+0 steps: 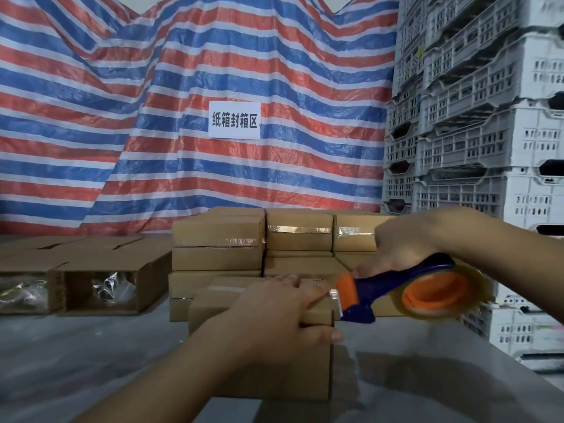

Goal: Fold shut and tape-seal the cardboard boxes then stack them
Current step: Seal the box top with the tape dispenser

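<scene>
Matt cardboard box (pixel 213 303); glossy plastic dispenser (pixel 396 282).

Two bare forearms in view, no sleeves showing. Left hand (pixel 274 319) and right hand (pixel 403 242): no gloves, rings or watch visible. Short nails on fingers (pixel 317 297).

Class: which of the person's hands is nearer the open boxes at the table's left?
Left. The left hand presses the box being taped, nearer the open boxes; the right hand grips the tape dispenser farther right.
</scene>
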A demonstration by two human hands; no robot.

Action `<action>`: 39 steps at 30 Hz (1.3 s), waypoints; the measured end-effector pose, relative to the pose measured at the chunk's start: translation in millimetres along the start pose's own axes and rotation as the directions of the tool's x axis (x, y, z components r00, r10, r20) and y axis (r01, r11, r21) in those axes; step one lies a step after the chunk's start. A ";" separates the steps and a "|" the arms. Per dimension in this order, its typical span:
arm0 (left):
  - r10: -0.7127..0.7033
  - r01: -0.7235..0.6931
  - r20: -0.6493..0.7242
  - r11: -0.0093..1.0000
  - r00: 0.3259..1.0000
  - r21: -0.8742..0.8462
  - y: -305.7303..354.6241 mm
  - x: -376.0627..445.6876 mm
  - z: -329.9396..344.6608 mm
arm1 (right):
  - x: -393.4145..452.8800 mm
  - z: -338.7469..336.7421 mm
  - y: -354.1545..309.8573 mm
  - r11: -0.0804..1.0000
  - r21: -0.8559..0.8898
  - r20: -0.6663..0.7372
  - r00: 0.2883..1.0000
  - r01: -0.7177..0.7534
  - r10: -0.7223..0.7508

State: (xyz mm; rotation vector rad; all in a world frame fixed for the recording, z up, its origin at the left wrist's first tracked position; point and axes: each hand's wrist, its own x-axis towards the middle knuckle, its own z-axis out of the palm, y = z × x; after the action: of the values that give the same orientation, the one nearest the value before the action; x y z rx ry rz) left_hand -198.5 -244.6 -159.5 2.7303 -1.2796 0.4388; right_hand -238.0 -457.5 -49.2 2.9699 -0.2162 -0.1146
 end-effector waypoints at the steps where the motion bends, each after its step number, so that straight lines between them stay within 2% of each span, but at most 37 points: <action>1: 0.000 0.000 0.000 1.000 1.000 -0.002 0.0 -0.3 -0.9 | 0.8 1.0 -7.3 0.993 -0.115 -0.048 0.999 -0.007 0.001; 3: -0.006 0.006 -0.002 1.000 1.000 0.006 0.6 -2.3 -2.3 | 2.0 12.8 -16.3 0.871 -0.488 -0.150 0.988 -0.048 -0.029; 4: -0.010 0.010 -0.004 1.000 1.000 0.019 1.7 -3.8 -2.9 | 3.7 24.6 -15.9 0.788 -0.613 -0.170 0.983 -0.056 -0.062; 5: -0.010 0.010 -0.005 0.999 1.000 0.035 3.2 -4.7 -3.2 | 5.7 37.5 -10.5 0.756 -0.652 -0.174 0.982 -0.058 -0.075; 8: -0.004 0.006 -0.023 0.999 1.000 0.052 5.7 -5.5 -4.1 | 8.9 62.8 16.8 0.845 -0.521 -0.296 0.954 -0.120 -0.046; 12: 0.008 -0.006 -0.038 0.999 0.999 0.054 3.1 -3.2 -1.9 | 19.2 88.7 42.6 0.933 -0.308 -0.538 0.843 -0.186 -0.009; 16: 0.012 -0.009 -0.052 0.998 0.999 0.055 1.3 -0.7 3.2 | 14.3 116.6 40.0 0.963 -0.110 -0.616 0.777 -0.246 0.128; 18: 0.015 -0.013 -0.060 0.999 0.998 0.049 0.8 -0.4 4.4 | 12.2 136.1 32.4 0.963 -0.055 -0.627 0.760 -0.263 0.172; 22: 0.018 -0.014 -0.061 0.998 0.998 0.062 -0.9 -0.7 5.5 | 12.5 175.4 18.5 0.954 -0.007 -0.533 0.809 -0.298 0.249; 27: 0.022 -0.019 -0.044 0.998 0.999 0.059 0.3 1.1 3.5 | 2.2 158.7 8.0 0.943 0.023 -0.430 0.849 -0.331 0.308; 29: 0.017 -0.014 -0.045 0.998 0.999 0.063 0.3 0.7 3.9 | -3.1 140.2 1.3 0.958 0.126 -0.549 0.787 -0.256 0.282; 30: 0.017 -0.014 -0.050 0.998 0.999 0.062 0.5 0.4 4.0 | -6.7 129.2 -2.8 0.954 0.268 -0.611 0.743 -0.132 0.275; 31: 0.019 -0.015 -0.056 0.998 0.998 0.061 0.5 0.3 4.0 | -10.8 117.1 -9.4 0.890 0.454 -0.634 0.719 0.048 0.285; 32: 0.021 -0.018 -0.061 0.998 0.998 0.058 0.5 0.4 3.8 | -13.6 105.1 -17.8 0.757 0.617 -0.622 0.723 0.217 0.300; 33: 0.023 -0.019 -0.062 0.998 0.998 0.056 -0.1 0.2 3.7 | -13.7 93.0 -26.4 0.620 0.722 -0.584 0.752 0.308 0.306; 36: 0.026 -0.022 -0.065 0.998 0.998 0.059 -1.3 -0.2 4.6 | -4.8 65.1 -56.1 0.350 0.880 -0.421 0.867 0.320 0.267; 39: 0.028 -0.024 -0.075 0.998 0.997 0.060 -1.8 0.8 5.9 | 1.8 55.3 -84.5 0.193 0.950 -0.282 0.939 0.245 0.198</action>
State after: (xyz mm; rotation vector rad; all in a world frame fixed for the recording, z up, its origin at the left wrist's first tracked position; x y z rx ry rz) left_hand -195.3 -245.3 -164.9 2.7185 -1.3053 0.5865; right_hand -229.4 -383.8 -117.8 4.2041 -0.2563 0.9858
